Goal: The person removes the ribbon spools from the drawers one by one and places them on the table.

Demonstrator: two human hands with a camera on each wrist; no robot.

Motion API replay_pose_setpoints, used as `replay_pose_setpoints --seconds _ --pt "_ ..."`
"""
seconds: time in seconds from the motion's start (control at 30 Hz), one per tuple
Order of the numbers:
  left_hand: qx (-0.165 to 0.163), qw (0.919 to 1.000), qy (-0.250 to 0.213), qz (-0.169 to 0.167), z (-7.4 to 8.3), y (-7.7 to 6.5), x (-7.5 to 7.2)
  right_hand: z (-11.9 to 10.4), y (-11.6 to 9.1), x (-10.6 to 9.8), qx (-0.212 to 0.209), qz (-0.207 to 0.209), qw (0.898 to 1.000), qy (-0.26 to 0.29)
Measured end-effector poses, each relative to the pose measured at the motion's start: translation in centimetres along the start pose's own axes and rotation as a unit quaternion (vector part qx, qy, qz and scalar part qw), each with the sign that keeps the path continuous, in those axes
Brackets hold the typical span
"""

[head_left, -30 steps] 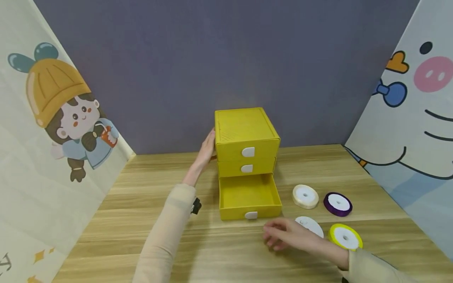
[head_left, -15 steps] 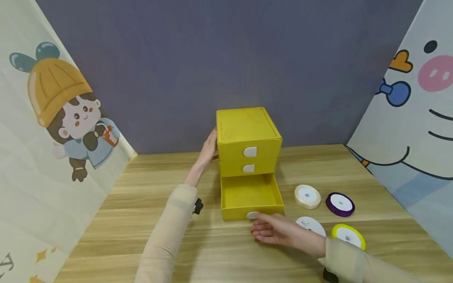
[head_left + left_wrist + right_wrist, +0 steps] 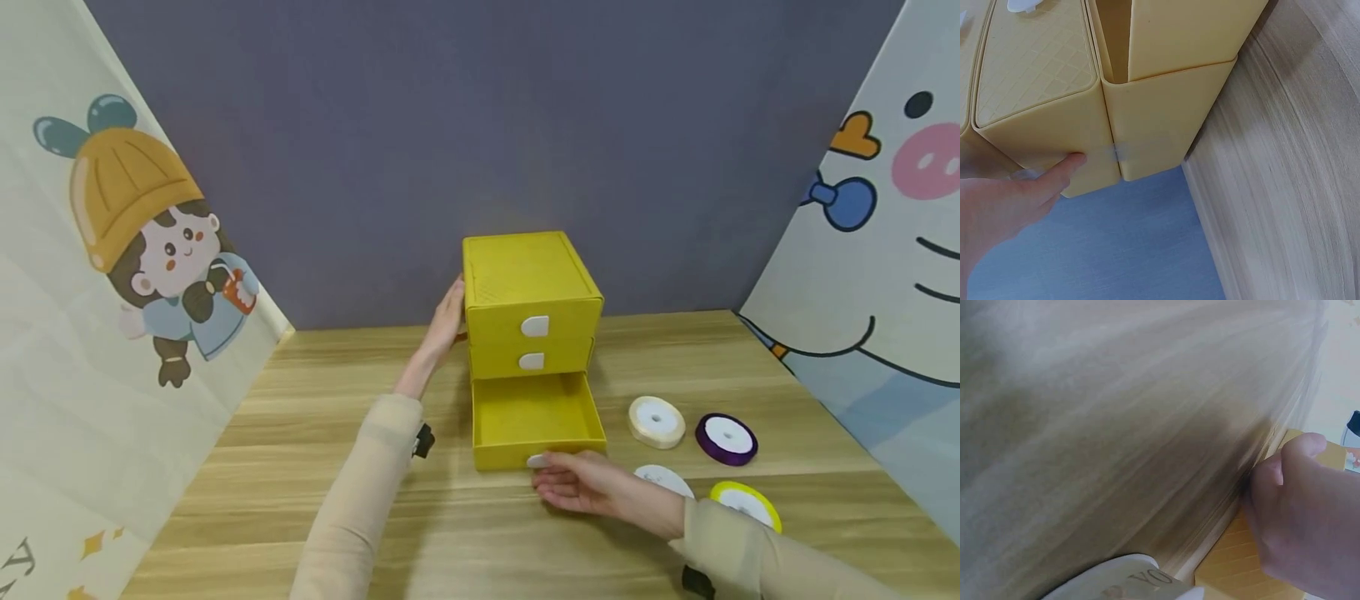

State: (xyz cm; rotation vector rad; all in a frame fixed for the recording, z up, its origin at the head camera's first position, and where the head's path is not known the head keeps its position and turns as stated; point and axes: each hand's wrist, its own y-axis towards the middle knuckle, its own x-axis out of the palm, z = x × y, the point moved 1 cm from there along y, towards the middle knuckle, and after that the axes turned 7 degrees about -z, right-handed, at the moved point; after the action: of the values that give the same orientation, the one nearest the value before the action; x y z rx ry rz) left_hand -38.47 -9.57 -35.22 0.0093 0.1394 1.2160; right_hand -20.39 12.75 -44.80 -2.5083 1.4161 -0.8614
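Observation:
A yellow drawer box (image 3: pixel 528 271) with three stacked drawers stands near the back wall in the head view. Its bottom drawer (image 3: pixel 532 408) is pulled out and has nothing in it. My left hand (image 3: pixel 442 323) rests against the box's left side, and the left wrist view shows an extended finger touching the yellow side wall (image 3: pixel 1054 137). At the bottom drawer's front, my right hand (image 3: pixel 588 487) pinches the white tab (image 3: pixel 537 461), which the fingers partly cover. In the right wrist view the curled fingers lie against the yellow drawer front (image 3: pixel 1229 562).
Right of the box lie ribbon spools on the wooden table (image 3: pixel 315 467): a cream one (image 3: pixel 656 421), a purple one (image 3: pixel 727 438), a yellow one (image 3: pixel 746 504) and a white one (image 3: pixel 663 479). My right forearm overlaps the last two. A grey wall (image 3: pixel 375 167) stands behind.
My right hand has moved left onto the bottom drawer's tab and stayed there over the last half second. My left hand keeps its place on the box, and the drawer stays open.

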Motion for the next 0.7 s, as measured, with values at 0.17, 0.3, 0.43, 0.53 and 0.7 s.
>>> replay_pose_setpoints --seconds 0.17,0.3,0.43,0.53,0.7 --pt "0.004 1.0000 -0.005 -0.003 0.0 0.0 0.0 -0.3 0.3 0.0 0.002 0.010 1.000 -0.002" --pt "0.002 1.0000 -0.007 -0.005 0.1 -0.1 0.0 -0.6 0.8 -0.1 0.003 0.019 1.000 -0.003" --pt "0.001 1.0000 0.001 -0.004 0.0 -0.1 0.1 -1.1 1.4 -0.4 -0.002 0.021 1.000 0.004" --pt "0.007 1.0000 0.006 0.000 -0.1 0.1 0.1 -1.6 1.9 -0.7 -0.009 0.022 1.000 0.010" --pt "0.015 0.9998 0.012 0.009 -0.2 0.2 0.1 -2.4 2.9 -0.9 -0.016 0.024 0.999 0.016"
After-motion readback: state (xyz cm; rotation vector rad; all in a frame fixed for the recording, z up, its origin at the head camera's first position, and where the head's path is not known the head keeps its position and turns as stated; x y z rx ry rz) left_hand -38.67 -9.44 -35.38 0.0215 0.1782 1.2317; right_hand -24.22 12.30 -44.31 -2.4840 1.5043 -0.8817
